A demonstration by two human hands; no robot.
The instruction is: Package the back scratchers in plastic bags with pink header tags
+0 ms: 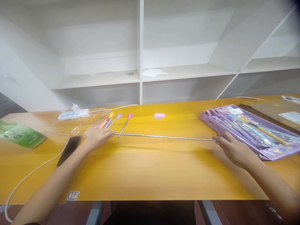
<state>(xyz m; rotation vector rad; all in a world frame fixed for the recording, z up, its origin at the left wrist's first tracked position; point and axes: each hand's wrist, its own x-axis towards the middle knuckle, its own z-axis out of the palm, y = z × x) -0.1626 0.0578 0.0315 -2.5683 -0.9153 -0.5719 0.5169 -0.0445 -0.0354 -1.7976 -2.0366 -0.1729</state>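
Note:
A long, thin metal rod (pixel 164 136) stretches almost level above the yellow table, between my two hands. My left hand (pixel 99 138) has its fingers closed on the left end, and my right hand (pixel 232 147) pinches the right end. Just beyond my left hand lie small hand-shaped back scratchers: a pink-headed one (pixel 125 124), a purple-headed one (pixel 116 119) and a yellow-headed one (pixel 111 115). Pink, yellow and purple handles (pixel 105 123) lie close by, partly hidden by my left hand.
On the left are a power strip (pixel 73 114), a white cable (pixel 61 152), a dark phone (pixel 68 151) and a green pouch (pixel 22 134). A purple tray (pixel 277 156) of wrapped back scratchers lies right, beside cardboard (pixel 264 107). Pink labels (pixel 159 115) lie mid-table; white shelves (pixel 187 71) stand behind.

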